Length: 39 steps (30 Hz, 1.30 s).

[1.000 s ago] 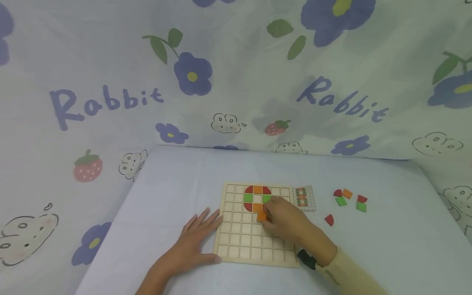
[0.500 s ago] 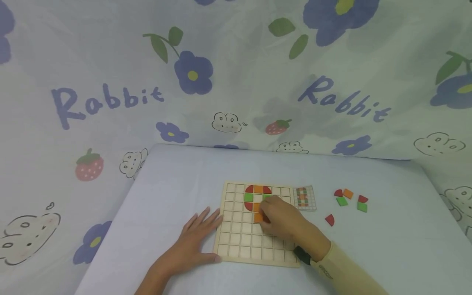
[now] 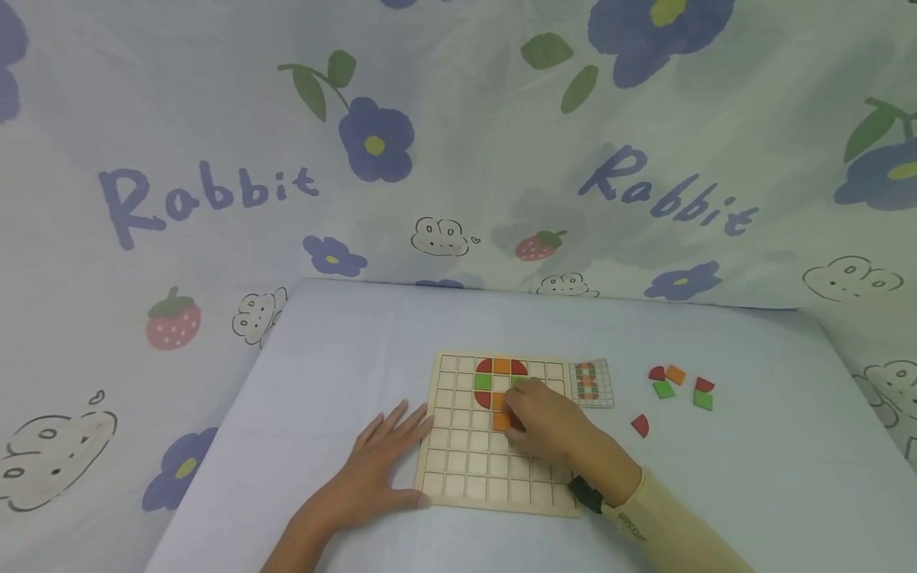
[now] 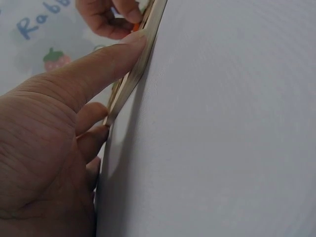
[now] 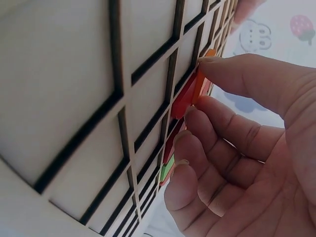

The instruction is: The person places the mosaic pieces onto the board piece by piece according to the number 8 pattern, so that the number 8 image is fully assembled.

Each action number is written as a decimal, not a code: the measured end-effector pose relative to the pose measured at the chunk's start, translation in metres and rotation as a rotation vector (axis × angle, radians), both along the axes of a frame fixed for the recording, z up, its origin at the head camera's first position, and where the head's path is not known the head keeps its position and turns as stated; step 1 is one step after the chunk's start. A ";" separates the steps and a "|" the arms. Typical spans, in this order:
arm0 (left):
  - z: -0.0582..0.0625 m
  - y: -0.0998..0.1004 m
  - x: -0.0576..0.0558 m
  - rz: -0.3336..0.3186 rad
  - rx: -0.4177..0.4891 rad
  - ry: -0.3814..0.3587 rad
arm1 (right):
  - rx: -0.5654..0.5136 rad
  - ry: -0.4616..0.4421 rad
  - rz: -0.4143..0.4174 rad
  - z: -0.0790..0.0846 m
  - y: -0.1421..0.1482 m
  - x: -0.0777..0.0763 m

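Note:
A wooden grid board (image 3: 468, 463) lies on the table with red, orange and green tiles set in its upper cells. My right hand (image 3: 548, 422) is over the middle of the board and pinches an orange square tile (image 5: 198, 85) between thumb and forefinger, low over a cell. Right beside that tile, a red tile (image 5: 184, 100) shows under the fingers. Along the board's left edge rests my left hand (image 3: 376, 469), fingers spread and thumb (image 4: 106, 64) against the near left corner. The right hand covers part of the tile pattern in the head view.
A pattern card (image 3: 591, 383) lies against the board's right side. Farther right are loose tiles: a red quarter-round (image 3: 641, 426), an orange square (image 3: 676, 374), a green square (image 3: 704, 399) and several others. A printed cloth (image 3: 444, 143) hangs behind the table.
My right hand has shifted slightly left and the orange tile has moved down-left, squaring up with the cell below the other orange tile. My left hand stays in place.

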State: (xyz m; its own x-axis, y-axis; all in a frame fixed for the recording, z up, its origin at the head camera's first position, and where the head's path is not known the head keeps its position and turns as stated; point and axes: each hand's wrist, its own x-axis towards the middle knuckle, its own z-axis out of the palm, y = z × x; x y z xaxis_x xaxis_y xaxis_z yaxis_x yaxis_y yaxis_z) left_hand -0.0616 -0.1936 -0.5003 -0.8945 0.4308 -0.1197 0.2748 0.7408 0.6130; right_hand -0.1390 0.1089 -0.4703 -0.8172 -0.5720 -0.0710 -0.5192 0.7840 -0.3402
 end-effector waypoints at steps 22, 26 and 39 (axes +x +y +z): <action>0.000 0.000 0.000 0.009 0.009 -0.022 | -0.033 -0.009 -0.007 -0.003 0.000 -0.001; 0.001 0.000 0.000 0.010 0.011 -0.031 | -0.047 -0.012 -0.007 -0.003 0.001 0.000; -0.003 0.000 -0.002 0.006 -0.003 -0.028 | -0.059 0.014 -0.053 0.001 0.009 0.003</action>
